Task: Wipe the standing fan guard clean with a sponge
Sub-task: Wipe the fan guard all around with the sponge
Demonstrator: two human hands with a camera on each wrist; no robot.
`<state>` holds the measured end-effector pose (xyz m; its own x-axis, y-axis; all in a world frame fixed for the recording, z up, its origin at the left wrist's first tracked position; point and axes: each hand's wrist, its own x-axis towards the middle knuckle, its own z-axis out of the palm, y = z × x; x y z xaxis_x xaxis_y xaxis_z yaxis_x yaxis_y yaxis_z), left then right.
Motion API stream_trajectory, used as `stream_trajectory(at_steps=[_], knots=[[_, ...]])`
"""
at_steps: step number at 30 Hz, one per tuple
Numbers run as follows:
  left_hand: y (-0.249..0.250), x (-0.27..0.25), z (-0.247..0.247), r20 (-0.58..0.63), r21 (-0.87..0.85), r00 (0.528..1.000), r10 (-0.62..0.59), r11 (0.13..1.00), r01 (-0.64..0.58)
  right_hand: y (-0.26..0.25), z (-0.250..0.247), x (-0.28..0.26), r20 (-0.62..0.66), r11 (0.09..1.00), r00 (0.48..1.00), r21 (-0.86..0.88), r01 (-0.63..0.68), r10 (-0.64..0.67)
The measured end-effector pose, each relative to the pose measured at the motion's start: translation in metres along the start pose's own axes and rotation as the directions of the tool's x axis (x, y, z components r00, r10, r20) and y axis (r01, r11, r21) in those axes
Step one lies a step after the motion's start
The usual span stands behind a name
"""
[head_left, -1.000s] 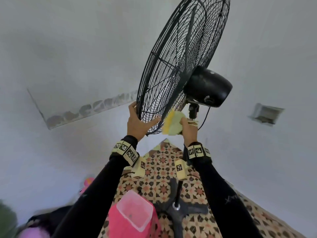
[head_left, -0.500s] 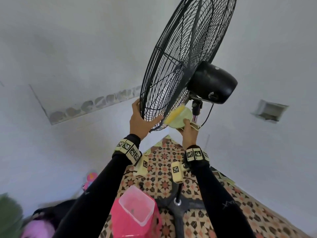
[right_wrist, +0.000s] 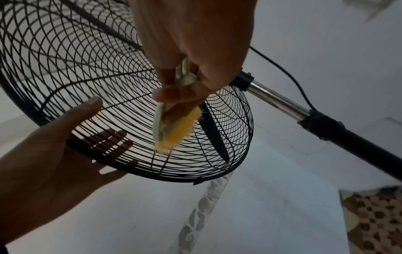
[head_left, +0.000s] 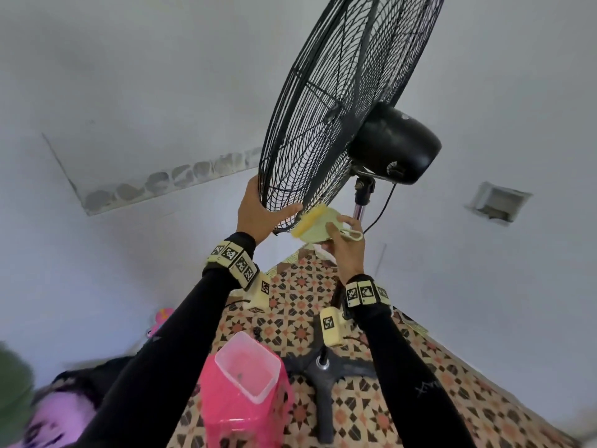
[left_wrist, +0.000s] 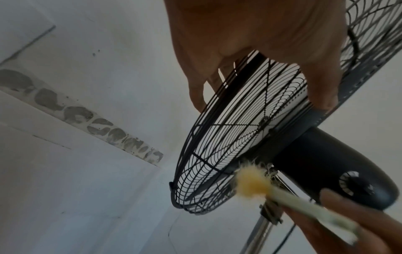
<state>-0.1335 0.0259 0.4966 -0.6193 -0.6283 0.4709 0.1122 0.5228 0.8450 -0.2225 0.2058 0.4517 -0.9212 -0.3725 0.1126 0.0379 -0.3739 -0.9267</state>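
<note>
Soft, even daylight in the head view; wrist views are dim and bluish. Edges bend and smear; the sponge [left_wrist: 253, 184] is blurred.

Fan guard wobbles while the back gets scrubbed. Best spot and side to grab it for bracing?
Grip the guard at its lower rim, coming from below on the front side, thumb over the edge, as the left hand does. The rim band is stiffer than the thin wires, and that spot sits opposite the sponge held by the right hand.

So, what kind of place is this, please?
Most likely a room in a home. The floor has patterned tiles, the walls are plain white plaster, and a black standing fan stands beside a pink plastic bin.
</note>
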Motion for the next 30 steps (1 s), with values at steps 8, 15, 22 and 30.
stream_trajectory(at_steps=[8,15,22,30], knots=[[0.007,0.005,-0.015,0.105,0.020,0.995,0.003,1.000,-0.005,0.011,0.012,-0.034,-0.007,0.951,0.989,0.273,-0.143,0.150],[0.004,0.011,-0.024,0.177,0.056,0.984,-0.011,0.998,0.001,0.020,0.029,-0.049,-0.034,0.981,0.985,0.099,-0.165,0.169],[0.002,0.010,-0.026,0.199,0.111,0.980,-0.013,0.994,-0.010,0.042,0.058,-0.063,-0.292,0.994,0.956,-0.106,-0.022,-0.010],[0.006,0.011,-0.030,0.217,0.155,0.976,-0.023,0.988,-0.011,0.060,0.086,-0.072,-0.142,0.968,0.959,0.084,-0.235,0.245]])
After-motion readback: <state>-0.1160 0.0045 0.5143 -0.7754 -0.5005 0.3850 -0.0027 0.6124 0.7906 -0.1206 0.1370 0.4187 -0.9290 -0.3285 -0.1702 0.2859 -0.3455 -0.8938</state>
